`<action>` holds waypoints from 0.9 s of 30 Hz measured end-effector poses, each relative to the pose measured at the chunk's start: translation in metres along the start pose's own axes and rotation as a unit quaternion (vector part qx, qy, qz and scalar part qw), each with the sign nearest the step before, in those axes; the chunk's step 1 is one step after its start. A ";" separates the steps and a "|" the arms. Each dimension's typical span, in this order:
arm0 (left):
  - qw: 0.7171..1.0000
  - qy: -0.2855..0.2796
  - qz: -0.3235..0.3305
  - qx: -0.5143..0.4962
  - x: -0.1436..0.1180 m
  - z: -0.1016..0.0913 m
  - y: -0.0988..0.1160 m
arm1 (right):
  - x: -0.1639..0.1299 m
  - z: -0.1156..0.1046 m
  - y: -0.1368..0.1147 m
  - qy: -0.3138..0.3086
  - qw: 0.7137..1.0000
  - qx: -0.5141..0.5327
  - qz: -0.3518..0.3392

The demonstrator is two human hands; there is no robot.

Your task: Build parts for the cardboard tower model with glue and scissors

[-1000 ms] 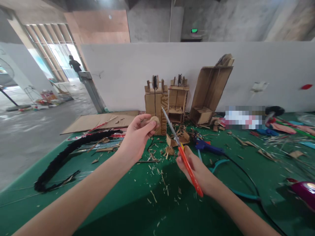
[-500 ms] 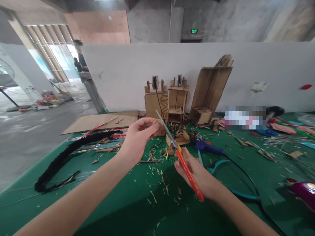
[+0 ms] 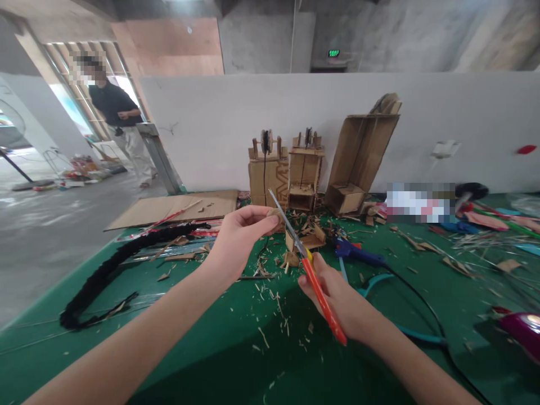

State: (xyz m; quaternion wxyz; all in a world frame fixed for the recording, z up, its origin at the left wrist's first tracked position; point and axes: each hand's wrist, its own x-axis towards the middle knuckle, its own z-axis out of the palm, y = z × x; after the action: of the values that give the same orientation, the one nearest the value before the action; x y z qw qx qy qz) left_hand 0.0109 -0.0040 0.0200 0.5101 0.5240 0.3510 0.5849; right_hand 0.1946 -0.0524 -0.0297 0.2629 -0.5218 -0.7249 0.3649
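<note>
While my left hand [image 3: 238,236] pinches a small cardboard piece [image 3: 274,214] between thumb and fingertips above the green counter [image 3: 211,337], my right hand [image 3: 337,301] has its grip wrapped around the orange handles of the scissors [image 3: 310,270]. I see the blades slanting up and left, their tips right at the cardboard piece, touching or just beside it. Cardboard scraps [image 3: 270,292] litter the counter below. A blue glue gun [image 3: 356,253] lies just right of the scissors, and cardboard models [image 3: 287,174] stand against the white wall behind. A person [image 3: 116,124] stands far off, back left.
</note>
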 end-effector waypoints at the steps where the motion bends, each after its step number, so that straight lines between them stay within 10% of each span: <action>1: 1.000 0.002 -0.001 0.000 0.000 0.000 0.000 | 0.000 0.000 0.000 -0.001 1.000 -0.005 0.002; 27: 0.999 -0.009 0.006 0.033 0.003 -0.006 0.004 | 0.004 -0.007 -0.001 0.036 0.990 -0.135 -0.005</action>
State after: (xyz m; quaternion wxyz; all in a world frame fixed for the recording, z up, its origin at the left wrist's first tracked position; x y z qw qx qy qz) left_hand 0.0041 -0.0010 0.0236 0.4925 0.5475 0.3623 0.5713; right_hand 0.1987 -0.0472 -0.0247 0.2181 -0.5616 -0.7601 0.2435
